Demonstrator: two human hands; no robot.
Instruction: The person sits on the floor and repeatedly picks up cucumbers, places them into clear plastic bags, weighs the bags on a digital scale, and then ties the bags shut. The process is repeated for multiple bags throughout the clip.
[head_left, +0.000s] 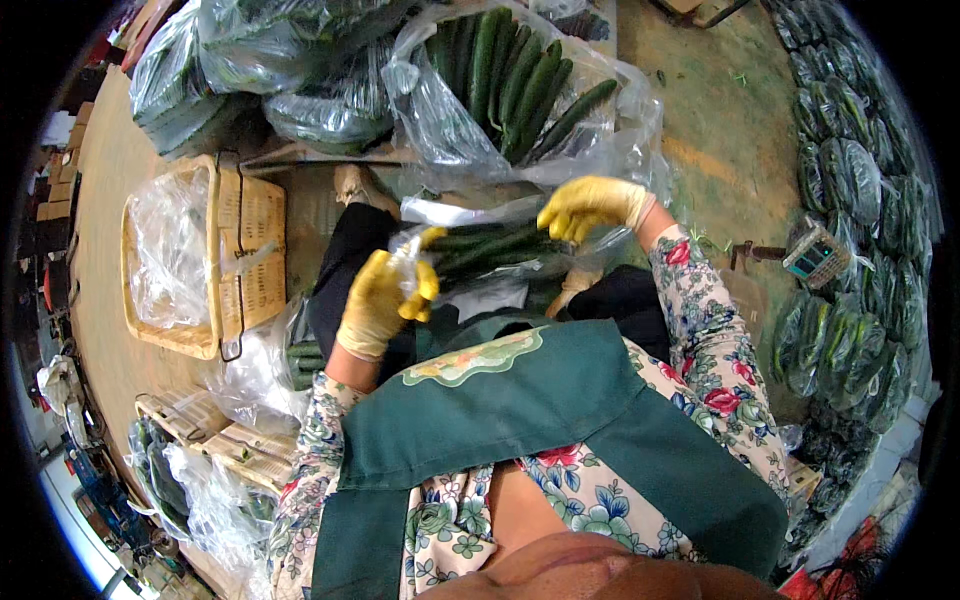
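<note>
Before me, a clear plastic bag of dark green cucumbers (487, 246) lies crosswise between my hands, blurred by motion. My left hand (386, 296), in a yellow glove, pinches bunched clear plastic (409, 259) at the bag's left end. At the right end is my right hand (589, 210), also in a yellow glove, its fingers curled down against the bag; whether they grip it is hidden. Just beyond, a large open plastic bag (450, 124) holds several loose cucumbers (517, 82).
A yellow plastic crate (251, 247) with clear film (171, 247) stands at left. Large filled plastic bags (330, 120) are piled at the upper left. Rows of bagged cucumbers (847, 180) line the right side, near a scale display (816, 255). More crates (247, 446) sit at lower left.
</note>
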